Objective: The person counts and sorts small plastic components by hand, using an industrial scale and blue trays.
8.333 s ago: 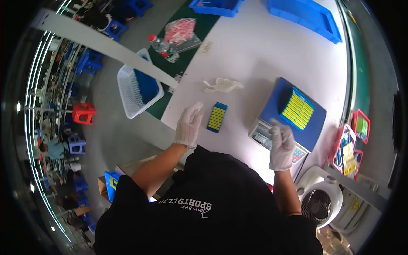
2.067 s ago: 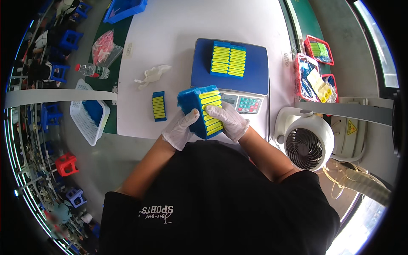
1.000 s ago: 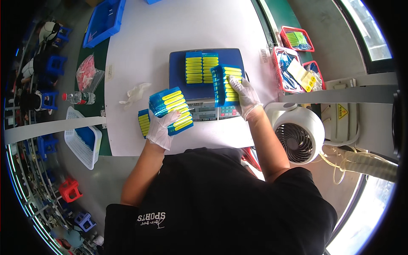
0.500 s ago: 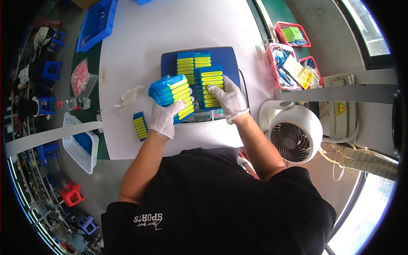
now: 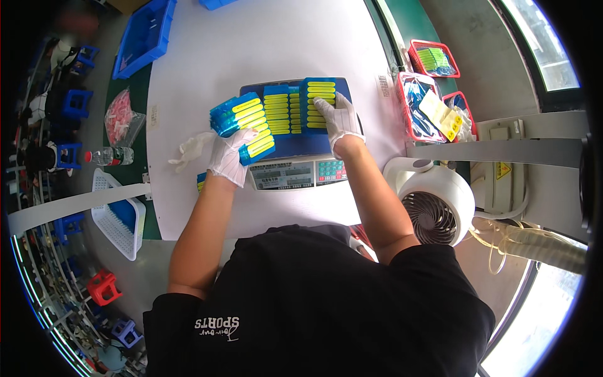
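My left hand (image 5: pixel 228 156), in a white striped glove, is closed round a blue stack with yellow strips (image 5: pixel 249 115), tilted just left of the scale's platform. My gloved right hand (image 5: pixel 342 122) grips another blue stack with yellow strips (image 5: pixel 319 88) at the right of the platform; whether it touches the platform I cannot tell. Between the hands, two rows of blue pieces with yellow strips (image 5: pixel 276 112) lie on the blue platform (image 5: pixel 295 147) of the electronic scale (image 5: pixel 295 175). A smaller blue-and-yellow stack (image 5: pixel 201 182) is on the table, mostly hidden by my left forearm.
A loose white glove (image 5: pixel 188 151) lies on the white table (image 5: pixel 207 56). Blue bin (image 5: pixel 146 38), bag of pink pieces (image 5: pixel 120 116), water bottle (image 5: pixel 110 156) and white basket (image 5: pixel 119 217) stand left. Red baskets (image 5: pixel 414 135) and a white fan (image 5: pixel 433 207) are at right.
My right hand has moved its stack away from me, to the right of the rows on the scale. The left hand has shifted its stack slightly left, uncovering the scale's display.
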